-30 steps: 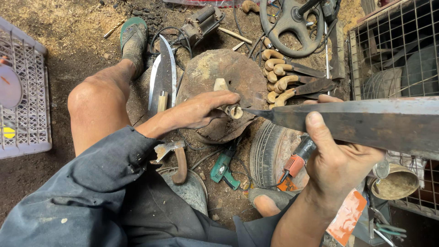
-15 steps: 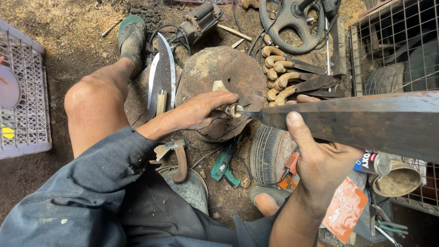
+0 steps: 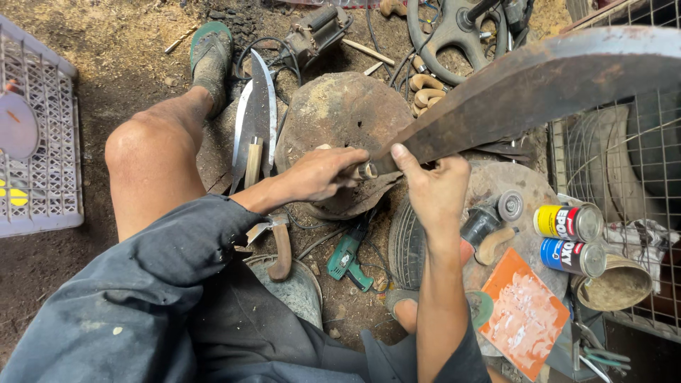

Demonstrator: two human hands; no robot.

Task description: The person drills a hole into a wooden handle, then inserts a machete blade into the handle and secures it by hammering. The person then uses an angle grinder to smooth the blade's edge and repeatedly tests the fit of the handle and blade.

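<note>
1. Since half a second ago the big rusty blade has swung up: it was lying nearly level across the right side, now its far end climbs toward the top right corner. The right hand has also slid off the flat of the blade down to its base.

2. Left hand is clenched around the handle end, right where a small metal collar sits. Looks like that's the anchor grip, so the blade can't twist.

3. Right hand pinches the blade just above the collar, thumb on the edge side, probably steadying it or feeling the joint.

4. Blade's base hovers over the round stump-like block that serves as the bench, so the work stays low between the knees.

5. Handy stuff lies close: a second finished-looking knife on the ground by the left knee, a green power tool below the block, two tins at right next to a wire cage.
</note>
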